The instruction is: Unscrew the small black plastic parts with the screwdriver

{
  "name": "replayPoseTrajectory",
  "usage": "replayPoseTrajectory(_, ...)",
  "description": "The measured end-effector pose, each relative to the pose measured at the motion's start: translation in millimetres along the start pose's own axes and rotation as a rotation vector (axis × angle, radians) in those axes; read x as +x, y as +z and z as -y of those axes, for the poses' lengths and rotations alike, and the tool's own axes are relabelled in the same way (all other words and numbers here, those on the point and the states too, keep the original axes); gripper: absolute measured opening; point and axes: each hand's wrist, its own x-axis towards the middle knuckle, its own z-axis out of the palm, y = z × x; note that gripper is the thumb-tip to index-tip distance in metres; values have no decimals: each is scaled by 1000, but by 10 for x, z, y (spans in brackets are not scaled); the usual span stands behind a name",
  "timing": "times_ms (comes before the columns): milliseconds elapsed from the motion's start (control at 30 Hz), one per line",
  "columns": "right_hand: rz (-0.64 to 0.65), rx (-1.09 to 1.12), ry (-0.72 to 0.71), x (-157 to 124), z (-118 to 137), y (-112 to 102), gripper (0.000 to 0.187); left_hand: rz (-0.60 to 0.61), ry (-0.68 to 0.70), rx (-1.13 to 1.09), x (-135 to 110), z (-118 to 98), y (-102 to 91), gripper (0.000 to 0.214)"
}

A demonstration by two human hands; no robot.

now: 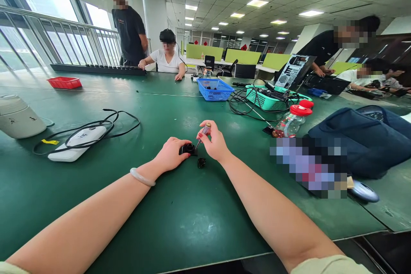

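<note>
My left hand (171, 153) is closed around a small black device with a round, lens-like part (189, 149), pressing it to the green table (192, 205). A screwdriver (204, 131) is gripped in the fingers of my right hand (215, 142). It slants down to the left, and its tip is at the right edge of the black device; whether the tip touches it I cannot tell. Just below, a small loose black piece (201, 162) lies on the table. A pale bangle (142, 177) circles my left wrist.
To the left lie a white box with a black cable (80, 141) and a white container (19, 115). Farther off are a red tray (64, 82), a blue basket (215, 90) and a green basket (269, 102) of cables. A red-lidded jar (290, 124) and dark bag (359, 141) stand right. Several people surround the table.
</note>
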Motion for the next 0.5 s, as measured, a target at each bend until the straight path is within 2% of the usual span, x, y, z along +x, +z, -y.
replayPoseTrajectory(167, -3, -173, 21, 5, 21, 6, 42, -2, -3, -6, 7, 20, 18, 47)
replayPoseTrajectory(267, -34, -200, 64, 14, 8, -3, 44, -4, -1, -9, 6, 27, 16, 47)
replayPoseTrajectory(333, -87, -128, 112, 20, -26, -18, 40, -3, -2, -8, 4, 29, 11, 47)
replayPoseTrajectory(500, -322, 131, 243, 48, -136, -58, 35, 3, -17, -24, -6, 7, -7, 47)
